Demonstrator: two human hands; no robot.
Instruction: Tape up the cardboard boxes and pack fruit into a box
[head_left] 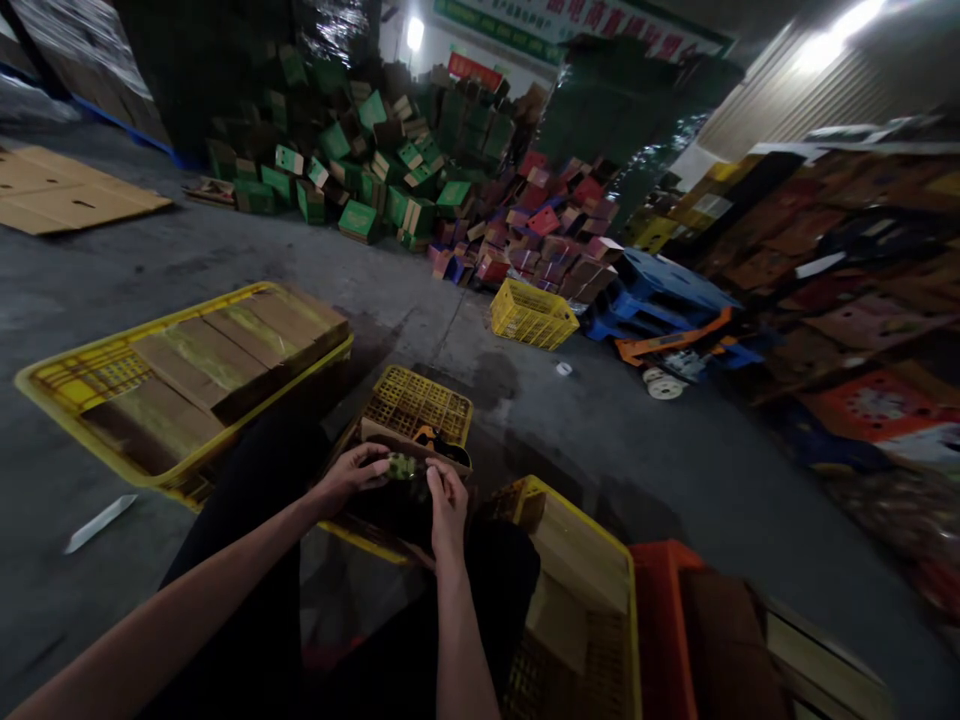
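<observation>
Both of my hands meet over an open cardboard box that sits between my knees on a yellow crate. My left hand pinches the left end of a small green mottled object, whose exact kind is too blurred to tell. At its other end, the fingertips of my right hand are closed against it. Just behind the object, an orange and black item lies at the box's far edge. The dark inside of the box hides its contents.
To the left stands a yellow crate holding flat cardboard boxes. Close on the right are another yellow crate and a red crate. Farther off are a yellow basket, an orange pallet jack, blue pallets and heaped green cartons.
</observation>
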